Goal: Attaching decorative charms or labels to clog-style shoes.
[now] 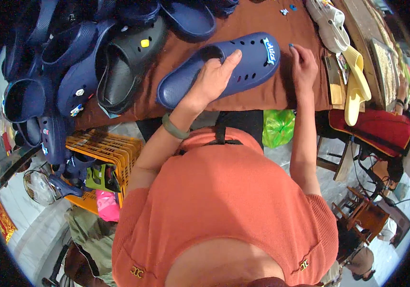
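Observation:
A navy blue clog with holes in its upper lies tilted on the brown cloth in front of me. My left hand grips it at the opening, thumb on top of the upper and the other fingers hidden inside. A blue-and-white lettered shoe charm sits on its toe. Just right of the toe, apart from the clog, my right hand is closed with its fingertips together. A small blue piece, seemingly a shoe charm, shows at those fingertips. More small blue charms lie farther back on the cloth.
Several navy clogs crowd the left, beside a black clog with a yellow charm. At right are a white clog and yellow slides. An orange crate and a green plastic bag are below the table edge.

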Demonstrator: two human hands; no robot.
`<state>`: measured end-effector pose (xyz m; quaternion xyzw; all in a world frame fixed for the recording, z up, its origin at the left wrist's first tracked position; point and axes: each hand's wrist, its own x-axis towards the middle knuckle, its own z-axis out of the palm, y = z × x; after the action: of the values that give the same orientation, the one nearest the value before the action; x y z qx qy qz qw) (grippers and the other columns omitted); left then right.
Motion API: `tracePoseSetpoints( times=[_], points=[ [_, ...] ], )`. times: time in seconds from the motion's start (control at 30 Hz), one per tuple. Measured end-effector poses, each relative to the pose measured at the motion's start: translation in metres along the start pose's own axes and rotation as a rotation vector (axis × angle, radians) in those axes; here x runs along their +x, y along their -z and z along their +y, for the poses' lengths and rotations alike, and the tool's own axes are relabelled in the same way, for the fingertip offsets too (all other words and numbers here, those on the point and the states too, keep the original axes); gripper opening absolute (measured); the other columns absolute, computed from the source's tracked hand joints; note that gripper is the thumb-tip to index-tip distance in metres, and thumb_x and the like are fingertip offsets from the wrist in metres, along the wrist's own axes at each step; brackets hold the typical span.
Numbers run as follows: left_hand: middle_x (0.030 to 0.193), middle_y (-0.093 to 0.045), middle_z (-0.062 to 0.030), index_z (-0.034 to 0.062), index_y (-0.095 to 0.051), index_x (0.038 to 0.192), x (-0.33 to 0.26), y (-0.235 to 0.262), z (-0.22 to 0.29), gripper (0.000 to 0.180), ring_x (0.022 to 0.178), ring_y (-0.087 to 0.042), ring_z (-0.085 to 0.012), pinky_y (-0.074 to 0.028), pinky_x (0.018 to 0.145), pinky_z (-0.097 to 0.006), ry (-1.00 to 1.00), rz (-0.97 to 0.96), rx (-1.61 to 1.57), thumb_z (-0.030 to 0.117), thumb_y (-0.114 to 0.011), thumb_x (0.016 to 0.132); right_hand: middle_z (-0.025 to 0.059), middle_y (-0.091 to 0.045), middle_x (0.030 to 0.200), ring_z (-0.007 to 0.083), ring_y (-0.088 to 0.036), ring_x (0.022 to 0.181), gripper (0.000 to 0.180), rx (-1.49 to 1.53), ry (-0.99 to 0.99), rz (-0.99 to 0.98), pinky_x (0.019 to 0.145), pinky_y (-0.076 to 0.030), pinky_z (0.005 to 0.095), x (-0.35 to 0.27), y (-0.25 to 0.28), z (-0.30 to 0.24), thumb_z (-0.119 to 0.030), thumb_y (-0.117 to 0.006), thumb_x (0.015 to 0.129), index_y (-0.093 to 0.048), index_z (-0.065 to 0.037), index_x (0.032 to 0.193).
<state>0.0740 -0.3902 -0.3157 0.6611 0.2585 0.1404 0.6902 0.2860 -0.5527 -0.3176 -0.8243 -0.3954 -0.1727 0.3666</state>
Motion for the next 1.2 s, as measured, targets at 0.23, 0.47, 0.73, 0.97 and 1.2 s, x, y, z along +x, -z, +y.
tracePoseSetpoints(
  times=[0.23, 0.47, 0.73, 0.97, 1.2],
  points=[
    [0.056, -0.049, -0.0084, -0.0044, -0.057, 0.065, -0.005, 0.0, 0.016, 0.068, 0.059, -0.048, -0.0164, -0.042, 0.059, -0.037, 0.072, -0.04, 0.037, 0.058, -0.043, 0.09, 0.0059, -0.061, 0.079, 0.0215, -0.057, 0.068, 0.025, 0.104, 0.23, 0.058, 0.062, -0.043, 0.0329, -0.065, 0.012, -0.1, -0.005, -0.077, 0.068, -0.068, -0.008, 0.091],
    [0.057, -0.052, -0.0097, -0.0049, -0.06, 0.068, -0.002, 0.002, 0.009, 0.069, 0.06, -0.05, -0.0187, -0.043, 0.061, -0.038, 0.086, -0.025, 0.054, 0.058, -0.043, 0.09, 0.0037, -0.061, 0.079, 0.0202, -0.056, 0.068, 0.028, 0.042, 0.259, 0.09, 0.06, -0.041, 0.0324, -0.072, -0.001, -0.108, -0.006, -0.077, 0.067, -0.068, -0.008, 0.093],
    [0.083, -0.062, -0.0005, 0.002, -0.065, 0.093, -0.004, 0.001, 0.012, 0.042, 0.072, -0.055, -0.0066, -0.046, 0.064, -0.022, 0.106, -0.056, -0.095, 0.042, -0.052, 0.093, 0.0047, -0.06, 0.09, 0.0228, -0.056, 0.084, 0.044, -0.192, 0.263, -0.161, 0.072, -0.043, 0.0372, -0.082, 0.014, -0.123, -0.003, -0.062, 0.069, -0.061, -0.006, 0.113],
    [0.058, -0.053, -0.0112, -0.0049, -0.059, 0.072, -0.008, -0.001, 0.017, 0.057, 0.058, -0.051, -0.0179, -0.043, 0.058, -0.037, 0.028, -0.006, 0.019, 0.047, -0.047, 0.093, 0.0057, -0.053, 0.076, 0.0221, -0.053, 0.077, 0.048, -0.245, 0.308, -0.369, 0.07, -0.042, 0.0355, -0.071, 0.023, -0.13, -0.005, -0.059, 0.066, -0.058, 0.004, 0.114],
    [0.057, -0.053, -0.015, -0.0056, -0.059, 0.071, -0.006, 0.001, 0.013, 0.055, 0.055, -0.053, -0.0212, -0.043, 0.057, -0.038, -0.002, -0.022, 0.067, 0.043, -0.048, 0.093, 0.0061, -0.053, 0.075, 0.0223, -0.053, 0.077, 0.047, -0.217, 0.336, -0.417, 0.07, -0.042, 0.0348, -0.064, 0.024, -0.126, -0.004, -0.06, 0.068, -0.057, 0.004, 0.114]
  ],
)
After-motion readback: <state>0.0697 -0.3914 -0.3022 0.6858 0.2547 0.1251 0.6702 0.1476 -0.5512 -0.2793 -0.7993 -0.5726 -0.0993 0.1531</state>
